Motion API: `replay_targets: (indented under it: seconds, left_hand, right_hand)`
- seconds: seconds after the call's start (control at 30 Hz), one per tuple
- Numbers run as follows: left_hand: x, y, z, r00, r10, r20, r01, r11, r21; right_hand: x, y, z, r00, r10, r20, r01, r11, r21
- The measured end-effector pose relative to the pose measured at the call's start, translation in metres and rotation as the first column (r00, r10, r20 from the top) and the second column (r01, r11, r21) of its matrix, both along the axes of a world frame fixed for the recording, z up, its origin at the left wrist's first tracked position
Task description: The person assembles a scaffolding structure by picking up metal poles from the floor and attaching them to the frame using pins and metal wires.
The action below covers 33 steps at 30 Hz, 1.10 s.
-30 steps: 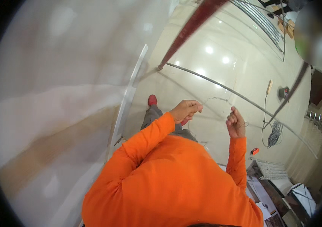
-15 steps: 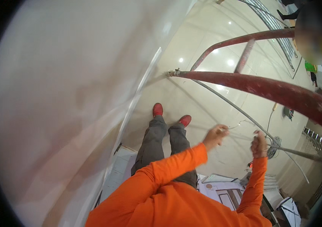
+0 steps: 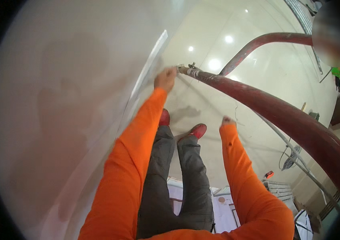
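My left hand (image 3: 165,80) reaches up beside the white wall trim, its fingers drawn together at the capped end of a red metal tube (image 3: 250,96). Whether they grip the tube end or something small there is hidden. A small metal fitting (image 3: 192,65) sticks out from the tube near that end. Lower and to the right, my right hand (image 3: 228,120) is closed in front of my body, below the tube. A thin pale wire (image 3: 236,110) curls up at its fingers and seems held in them.
A curved red tube (image 3: 266,39) joins the frame higher up. At right, a grey pole (image 3: 282,138) slants past a coil of grey cable (image 3: 292,157). An orange-red tool (image 3: 269,175) lies on the tiled floor. The wall (image 3: 70,100) rises close at left.
My left hand has moved up and left to the red tube's end. My right hand has come left and up. The view has shifted, with the red tube now nearer.
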<state>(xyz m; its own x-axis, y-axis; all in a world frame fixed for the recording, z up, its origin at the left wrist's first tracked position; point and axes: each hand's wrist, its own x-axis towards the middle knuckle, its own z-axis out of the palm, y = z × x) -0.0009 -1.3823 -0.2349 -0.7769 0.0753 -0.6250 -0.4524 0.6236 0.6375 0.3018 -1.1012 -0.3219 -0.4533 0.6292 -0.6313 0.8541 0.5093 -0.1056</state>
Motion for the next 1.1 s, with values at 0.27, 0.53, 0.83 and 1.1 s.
replay_targets:
  seconds: [0.27,0.53,0.83,1.1]
  left_hand:
    - [-0.096,0.083,-0.012,0.954,-0.139,-0.267,0.230,0.908,0.349]
    - [-0.097,0.096,-0.058,0.958,-0.255,-0.129,0.285,0.889,0.358]
    - [-0.092,0.070,-0.096,0.977,-0.212,-0.036,0.208,0.890,0.405]
    - [-0.093,0.117,-0.054,0.837,-0.098,-0.539,0.242,0.949,0.203]
  right_hand:
    - [-0.149,-0.026,-0.085,0.872,-0.051,-0.487,0.093,0.994,0.062]
    - [-0.133,0.012,-0.103,0.346,-0.706,-0.618,0.295,0.707,-0.642]
    - [-0.112,0.060,-0.095,-0.108,-0.991,-0.073,-0.031,0.077,-0.997]
    - [-0.185,0.020,-0.151,0.100,-0.847,0.522,-0.352,-0.521,-0.778]
